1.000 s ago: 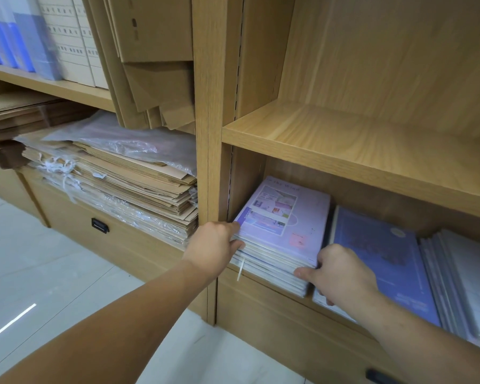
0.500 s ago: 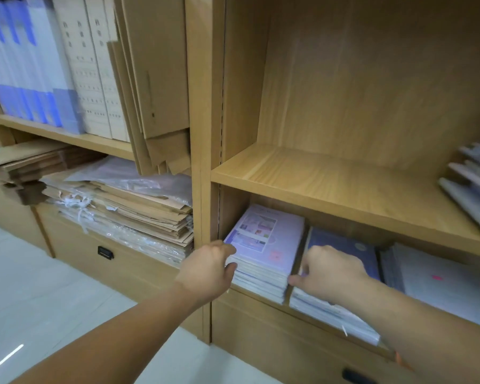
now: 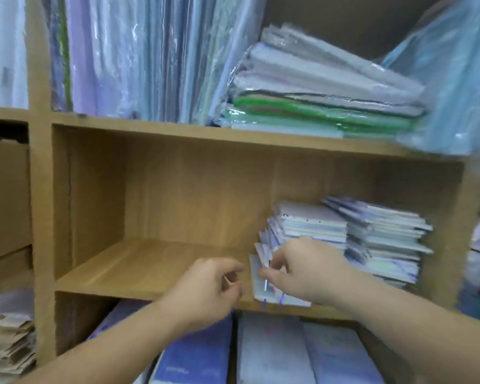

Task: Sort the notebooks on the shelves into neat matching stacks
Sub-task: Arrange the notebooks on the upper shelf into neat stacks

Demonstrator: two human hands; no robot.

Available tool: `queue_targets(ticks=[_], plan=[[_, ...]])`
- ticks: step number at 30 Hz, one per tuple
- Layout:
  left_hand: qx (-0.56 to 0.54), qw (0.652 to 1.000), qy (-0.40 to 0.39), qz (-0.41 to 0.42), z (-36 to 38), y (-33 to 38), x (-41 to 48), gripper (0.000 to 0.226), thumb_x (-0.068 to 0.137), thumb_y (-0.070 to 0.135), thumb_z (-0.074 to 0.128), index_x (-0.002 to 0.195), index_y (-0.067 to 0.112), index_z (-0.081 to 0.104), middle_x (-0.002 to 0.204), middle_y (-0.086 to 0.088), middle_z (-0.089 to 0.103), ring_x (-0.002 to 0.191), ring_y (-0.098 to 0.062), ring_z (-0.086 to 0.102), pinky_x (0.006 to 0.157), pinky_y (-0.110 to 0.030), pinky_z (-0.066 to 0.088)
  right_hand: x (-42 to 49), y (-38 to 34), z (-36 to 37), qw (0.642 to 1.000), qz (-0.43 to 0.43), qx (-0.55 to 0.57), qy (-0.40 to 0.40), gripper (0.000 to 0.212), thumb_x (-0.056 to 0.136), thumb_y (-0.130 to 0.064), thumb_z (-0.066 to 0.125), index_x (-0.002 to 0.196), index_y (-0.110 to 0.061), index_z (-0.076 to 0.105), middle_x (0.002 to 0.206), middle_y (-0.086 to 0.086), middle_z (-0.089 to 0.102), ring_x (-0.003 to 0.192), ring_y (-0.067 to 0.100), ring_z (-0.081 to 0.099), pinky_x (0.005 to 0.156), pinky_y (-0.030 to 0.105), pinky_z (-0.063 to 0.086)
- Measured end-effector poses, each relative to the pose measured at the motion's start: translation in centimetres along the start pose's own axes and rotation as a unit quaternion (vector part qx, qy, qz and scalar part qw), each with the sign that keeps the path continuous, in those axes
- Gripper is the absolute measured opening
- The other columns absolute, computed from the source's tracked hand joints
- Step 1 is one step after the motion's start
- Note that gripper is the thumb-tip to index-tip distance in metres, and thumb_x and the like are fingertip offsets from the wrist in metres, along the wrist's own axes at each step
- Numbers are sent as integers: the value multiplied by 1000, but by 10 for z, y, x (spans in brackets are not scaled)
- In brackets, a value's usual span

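Note:
On the right of the middle shelf stands a messy pile of small pale notebooks, its lower ones slid out to the left. A taller uneven stack stands right beside it. My right hand pinches the left edges of the slid-out notebooks between thumb and fingers. My left hand hovers just left of them, fingers loosely curled, holding nothing. The view is motion-blurred.
The left half of the middle shelf is bare wood. Below lie flat blue notebooks and pale ones. Above stand plastic-wrapped books beside flat wrapped packets. Brown paper stacks lie at the lower left.
The view has swung up from the bottom shelf to the middle one. Both hands left the purple and blue stacks below and rose to the small notebooks, which my right hand now pinches.

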State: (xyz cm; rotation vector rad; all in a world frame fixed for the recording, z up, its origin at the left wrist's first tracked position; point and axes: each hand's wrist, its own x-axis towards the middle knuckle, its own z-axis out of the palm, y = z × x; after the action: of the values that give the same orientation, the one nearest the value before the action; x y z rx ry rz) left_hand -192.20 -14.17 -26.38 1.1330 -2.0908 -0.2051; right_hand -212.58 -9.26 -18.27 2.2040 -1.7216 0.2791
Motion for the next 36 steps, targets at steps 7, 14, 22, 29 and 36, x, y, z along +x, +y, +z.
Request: queue_targets(ticks=[7, 14, 22, 29, 36], plan=[[-124, 989, 76, -39, 19, 60, 109, 37, 101, 39, 57, 72, 17, 64, 58, 8, 56, 57, -9, 51, 62, -32, 47, 19, 119, -23, 984, 95, 56, 139, 38, 97, -57, 52, 115, -29, 70, 108, -2, 64, 109, 22, 63, 82, 34, 49], [-305, 925, 7, -227, 32, 83, 164, 47, 106, 47, 47, 104, 2, 63, 68, -11, 60, 42, -17, 54, 38, -17, 41, 67, 158, 17, 945, 232, 228, 39, 49, 101, -60, 41, 101, -15, 60, 88, 5, 64, 104, 31, 66, 83, 33, 47], [-336, 906, -36, -255, 39, 78, 176, 21, 100, 27, 58, 100, 7, 65, 66, -8, 58, 47, -18, 49, 44, -18, 39, 82, 159, 31, 879, 273, 383, 82, 61, 99, -51, 53, 148, -14, 50, 147, 3, 55, 134, 27, 51, 111, 37, 41], [-416, 855, -108, -291, 33, 83, 170, 17, 92, 25, 61, 91, 8, 61, 68, -8, 60, 50, -18, 51, 46, -25, 43, 71, 163, 33, 882, 257, 380, 110, 43, 95, -37, 52, 133, -18, 59, 107, 1, 69, 83, 17, 63, 78, 29, 48], [-472, 828, -116, -279, 38, 94, 161, 22, 99, 25, 63, 102, 4, 68, 85, -16, 71, 73, -30, 69, 76, -41, 64, 51, 158, 30, 912, 214, 332, 112, 46, 91, -52, 52, 132, -31, 62, 113, -12, 70, 97, 12, 67, 91, 34, 54]])
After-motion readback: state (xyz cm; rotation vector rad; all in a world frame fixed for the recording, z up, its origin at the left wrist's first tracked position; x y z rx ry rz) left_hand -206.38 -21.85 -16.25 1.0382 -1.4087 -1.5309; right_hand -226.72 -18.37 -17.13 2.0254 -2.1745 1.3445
